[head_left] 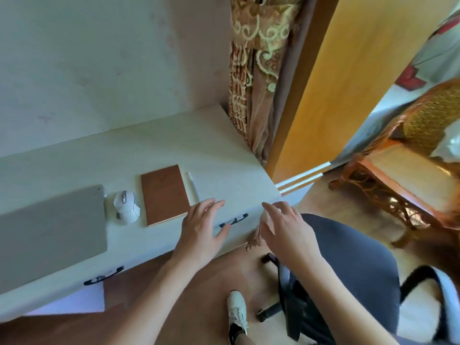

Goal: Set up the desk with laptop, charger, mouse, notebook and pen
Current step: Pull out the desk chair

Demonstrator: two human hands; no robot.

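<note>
A closed grey laptop (49, 227) lies at the left of the white desk (174, 150). Right of it sit a white mouse (125, 206), a brown notebook (165, 194) and a white pen (193, 186), side by side. My left hand (201, 229) hovers over the desk's front edge just right of the notebook, fingers spread, holding nothing. My right hand (286, 227) is held out near the desk's right front corner, fingers apart and empty. No charger shows.
Two dark drawer handles (232, 221) (103, 278) sit on the desk front. A patterned curtain (258, 70) hangs at the desk's right end. A dark office chair (348, 265) stands to my right, a wicker chair (410, 150) beyond it. My white shoe (237, 312) is on the wooden floor.
</note>
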